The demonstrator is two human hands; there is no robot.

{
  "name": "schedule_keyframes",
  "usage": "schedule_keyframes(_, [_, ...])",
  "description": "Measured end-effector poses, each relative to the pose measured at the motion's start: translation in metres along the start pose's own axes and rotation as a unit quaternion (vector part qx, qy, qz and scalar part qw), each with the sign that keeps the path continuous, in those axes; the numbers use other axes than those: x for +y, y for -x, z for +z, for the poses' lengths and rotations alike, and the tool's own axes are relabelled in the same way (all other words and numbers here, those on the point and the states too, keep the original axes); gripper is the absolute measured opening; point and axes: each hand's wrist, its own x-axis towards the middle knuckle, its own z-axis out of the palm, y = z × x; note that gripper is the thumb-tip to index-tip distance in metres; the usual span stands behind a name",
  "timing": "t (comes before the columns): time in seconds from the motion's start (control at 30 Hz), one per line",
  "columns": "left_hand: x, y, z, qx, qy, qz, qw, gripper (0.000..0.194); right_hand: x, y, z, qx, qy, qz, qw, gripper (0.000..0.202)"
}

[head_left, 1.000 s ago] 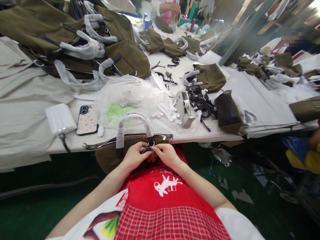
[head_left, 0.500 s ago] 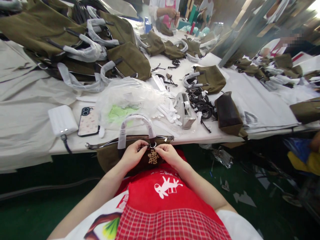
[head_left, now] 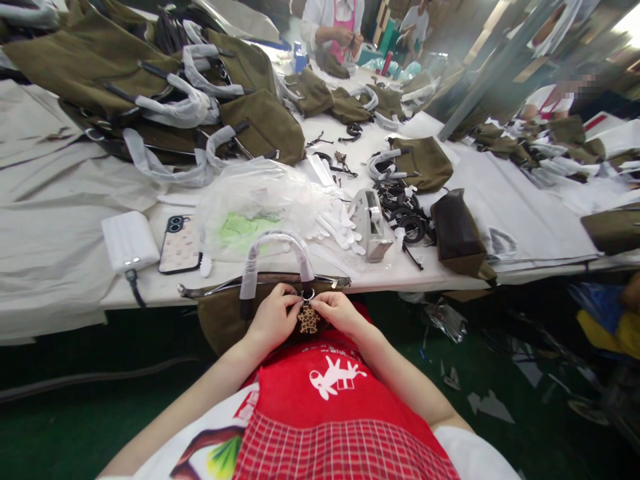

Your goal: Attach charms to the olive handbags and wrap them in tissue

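Observation:
An olive handbag point(head_left: 220, 320) leans at the table's front edge, against my lap, its zip along the top and its handle point(head_left: 253, 267) wrapped in white film. A leopard-print charm point(head_left: 309, 320) hangs from a metal ring point(head_left: 307, 295) at the foot of the handle. My left hand point(head_left: 275, 319) pinches the ring from the left, thumb and forefinger together. From the right, my right hand point(head_left: 341, 313) is closed with its fingertips at the ring, just above the charm. The exact grip on the ring is partly hidden by the fingers.
Behind the handbag lie a clear plastic bag point(head_left: 235, 193), a tape dispenser point(head_left: 371, 227), a phone point(head_left: 179, 247) and a white power bank point(head_left: 130, 241). Several olive bags point(head_left: 260, 120) are piled at the back left. Black straps point(head_left: 413, 223) lie right of the dispenser. A co-worker point(head_left: 340, 30) stands across the table.
My left hand has turned slightly, its fingers closer to the ring. The charm has shifted a little against the bag. The whole view has moved slightly; my right hand stays at the ring.

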Motion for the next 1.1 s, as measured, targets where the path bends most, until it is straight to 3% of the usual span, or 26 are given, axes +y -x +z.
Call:
schedule_keyframes(0.2, [0.001, 0.000, -0.003, -0.029, 0.027, -0.043, 0.998, 0.030, 0.004, -0.001, -0.003, -0.015, 0.002, -0.006, 1.000, 0.033])
schedule_keyframes(0.4, [0.000, -0.005, -0.008, -0.060, 0.136, -0.077, 0.986, 0.028, 0.009, -0.003, -0.004, -0.041, 0.017, -0.022, 0.999, 0.035])
schedule_keyframes(0.53, [0.000, -0.006, -0.008, -0.068, 0.181, -0.108, 0.975, 0.026, 0.007, -0.002, -0.002, -0.038, 0.085, -0.062, 0.994, 0.031])
schedule_keyframes(0.63, [0.000, -0.005, -0.011, -0.049, 0.128, -0.052, 0.989, 0.024, 0.002, 0.003, 0.000, 0.006, 0.206, -0.104, 0.973, 0.026])
schedule_keyframes(0.73, [0.000, -0.003, -0.018, -0.039, 0.108, -0.007, 0.993, 0.023, -0.005, 0.012, 0.003, 0.114, 0.338, -0.170, 0.918, 0.018])
schedule_keyframes(0.83, [0.001, -0.002, -0.027, -0.068, 0.132, 0.012, 0.989, 0.023, -0.011, 0.020, 0.005, 0.169, 0.370, -0.229, 0.884, 0.029])
schedule_keyframes(0.93, [0.003, -0.003, -0.033, -0.102, 0.161, 0.022, 0.981, 0.025, -0.013, 0.020, 0.007, 0.104, 0.341, -0.251, 0.900, 0.036])
schedule_keyframes(1.1, [0.003, -0.002, -0.032, -0.120, 0.183, 0.019, 0.976, 0.027, -0.010, 0.010, 0.010, 0.059, 0.310, -0.254, 0.914, 0.016])
